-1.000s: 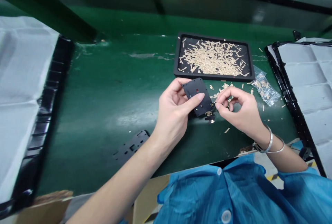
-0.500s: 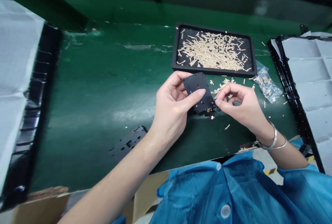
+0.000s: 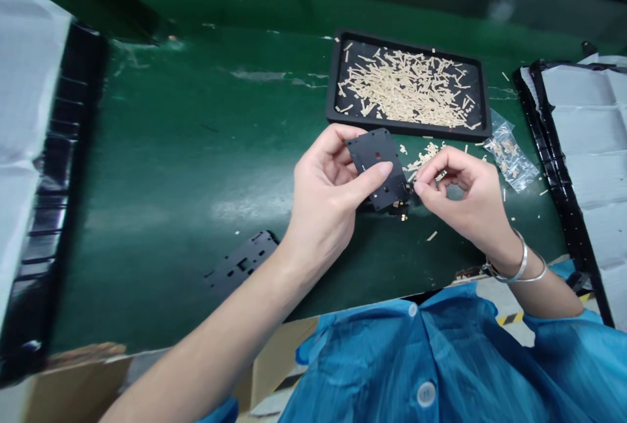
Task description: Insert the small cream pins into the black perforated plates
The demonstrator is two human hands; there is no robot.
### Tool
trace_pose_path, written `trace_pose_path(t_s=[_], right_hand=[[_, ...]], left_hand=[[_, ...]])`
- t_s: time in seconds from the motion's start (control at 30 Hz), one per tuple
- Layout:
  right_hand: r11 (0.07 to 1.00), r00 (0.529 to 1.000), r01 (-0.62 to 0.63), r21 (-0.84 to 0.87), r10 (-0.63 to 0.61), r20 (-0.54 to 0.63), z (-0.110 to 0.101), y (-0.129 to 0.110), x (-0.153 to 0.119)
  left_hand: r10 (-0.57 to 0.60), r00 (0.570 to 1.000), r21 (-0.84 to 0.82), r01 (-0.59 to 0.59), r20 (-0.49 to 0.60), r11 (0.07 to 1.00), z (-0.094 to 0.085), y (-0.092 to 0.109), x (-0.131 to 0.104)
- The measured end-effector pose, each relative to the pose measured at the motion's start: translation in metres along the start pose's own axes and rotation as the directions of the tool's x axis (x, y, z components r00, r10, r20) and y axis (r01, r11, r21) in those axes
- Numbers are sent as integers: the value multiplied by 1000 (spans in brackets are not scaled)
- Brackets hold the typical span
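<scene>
My left hand (image 3: 330,191) grips a flat black plate (image 3: 375,149) with small holes, thumb on its face and fingers behind. Close to the plate's right edge, my right hand (image 3: 460,191) has thumb and index finger pinched together; whatever is between them is too small to name. Small pale and dark bits (image 3: 402,209) lie by the plate's lower corner. A second black plate (image 3: 245,263) with cut-outs rests on the green table (image 3: 161,214), partly covered by my left forearm.
Beyond my hands stands a black tray (image 3: 406,128) holding many pale strips (image 3: 404,90). Loose strips (image 3: 428,152) and a clear plastic bag (image 3: 514,162) lie near it. Black-edged, pale-covered stacks (image 3: 588,142) flank the table.
My right hand has shifted slightly right, away from the held plate. The plate is still in my left hand. The camera view has moved a little.
</scene>
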State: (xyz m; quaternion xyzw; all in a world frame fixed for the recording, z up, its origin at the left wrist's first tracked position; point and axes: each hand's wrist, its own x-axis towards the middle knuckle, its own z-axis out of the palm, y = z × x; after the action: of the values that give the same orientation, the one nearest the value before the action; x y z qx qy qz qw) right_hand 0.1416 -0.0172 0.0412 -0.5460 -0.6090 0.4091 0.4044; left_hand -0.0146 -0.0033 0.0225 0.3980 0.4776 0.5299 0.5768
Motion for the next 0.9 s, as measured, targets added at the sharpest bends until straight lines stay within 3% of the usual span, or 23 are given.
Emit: trace_pose_path(t_s=[0.27,0.6,0.9], right_hand=[[1000,1000,-4,-10,4,25,1,-2,0],[947,968,-232,221,203,146,-1,3,8],[921,958,-271,280,230,171,-2,1,8]], left_hand=[[18,1000,42,-17,0,999,-1,0,-1],[85,994,-136,-76,65,988,-4,-8,3],[101,990,-121,-89,98,989,-7,-7,2]])
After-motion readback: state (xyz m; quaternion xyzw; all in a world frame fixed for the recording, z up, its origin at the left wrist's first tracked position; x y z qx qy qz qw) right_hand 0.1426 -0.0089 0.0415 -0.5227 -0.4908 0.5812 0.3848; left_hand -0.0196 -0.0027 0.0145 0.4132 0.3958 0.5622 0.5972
